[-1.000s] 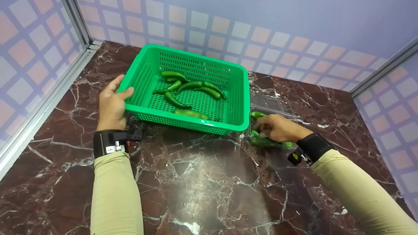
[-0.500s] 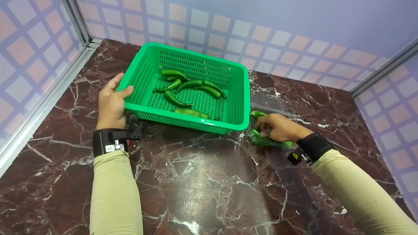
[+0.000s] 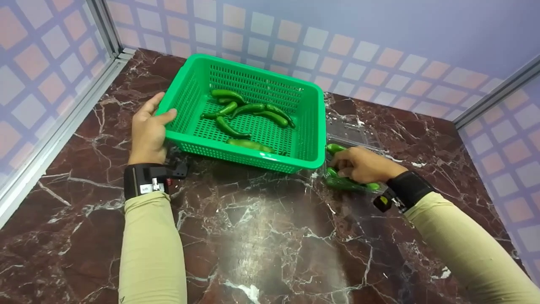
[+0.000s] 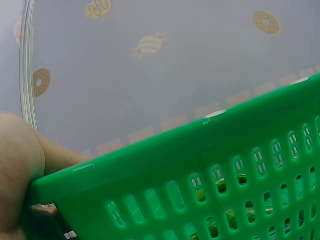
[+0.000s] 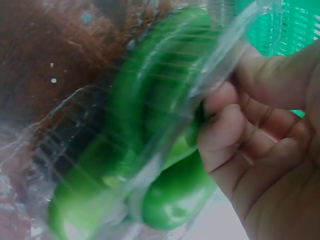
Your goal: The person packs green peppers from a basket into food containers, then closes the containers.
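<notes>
In the head view, my left hand [image 3: 147,133] grips the left rim of a green plastic basket [image 3: 240,157], thumb over the edge and fingers outside. Several long green peppers [image 3: 230,128] lie on the basket's slotted floor. To its right, my right hand [image 3: 368,165] reaches into a clear plastic box [image 3: 352,134] holding more green peppers [image 3: 341,183]. Its fingers are curled at a pepper there, seen close in the right wrist view, where a clear wall crosses in front of the peppers [image 5: 127,115]. The fingers partly hide what they pinch.
Both things stand on a dark red marbled tabletop [image 3: 270,253]. A wall with pale squares [image 3: 291,33] runs close behind the basket, and metal-framed panels [image 3: 63,143] border the left and right sides.
</notes>
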The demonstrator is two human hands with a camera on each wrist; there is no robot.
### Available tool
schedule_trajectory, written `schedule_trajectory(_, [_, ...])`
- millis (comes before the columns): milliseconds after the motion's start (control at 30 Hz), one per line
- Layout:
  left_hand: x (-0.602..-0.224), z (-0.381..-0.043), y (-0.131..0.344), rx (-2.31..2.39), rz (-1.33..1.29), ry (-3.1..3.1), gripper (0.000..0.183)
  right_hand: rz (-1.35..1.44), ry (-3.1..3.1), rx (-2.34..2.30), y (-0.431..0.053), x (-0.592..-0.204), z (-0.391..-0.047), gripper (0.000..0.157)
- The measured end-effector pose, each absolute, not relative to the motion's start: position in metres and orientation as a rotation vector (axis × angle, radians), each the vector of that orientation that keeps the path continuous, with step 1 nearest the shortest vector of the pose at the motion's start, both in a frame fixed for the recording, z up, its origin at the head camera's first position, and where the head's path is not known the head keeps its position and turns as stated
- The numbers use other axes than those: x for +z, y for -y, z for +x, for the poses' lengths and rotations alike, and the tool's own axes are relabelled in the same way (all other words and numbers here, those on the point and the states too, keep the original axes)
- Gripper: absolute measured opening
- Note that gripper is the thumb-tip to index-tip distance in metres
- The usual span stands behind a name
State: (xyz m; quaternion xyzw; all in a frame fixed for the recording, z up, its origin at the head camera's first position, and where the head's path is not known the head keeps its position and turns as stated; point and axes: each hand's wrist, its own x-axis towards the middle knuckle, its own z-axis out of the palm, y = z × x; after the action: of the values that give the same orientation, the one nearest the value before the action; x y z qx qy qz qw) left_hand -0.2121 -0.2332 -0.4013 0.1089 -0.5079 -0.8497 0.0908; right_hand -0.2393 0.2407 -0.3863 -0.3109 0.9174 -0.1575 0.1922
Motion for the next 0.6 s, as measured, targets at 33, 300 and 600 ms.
schedule_trajectory(33, [-0.401,-0.212,0.233,-2.524,0.322,1.513,0.062,-0.879,-2.571,-0.433,-0.241,-0.385,-0.240,0.027])
schedule_trajectory(300, [-0.401,-0.214,0.231,-2.529,0.333,1.512,0.061,-0.830,-2.550,-0.385,-0.234,-0.360,-0.246,0.028])
schedule_trajectory(600, [-0.400,-0.213,0.233,-2.532,0.349,1.507,0.061,-0.825,-2.757,-0.445,-0.206,-0.317,-0.266,0.033])
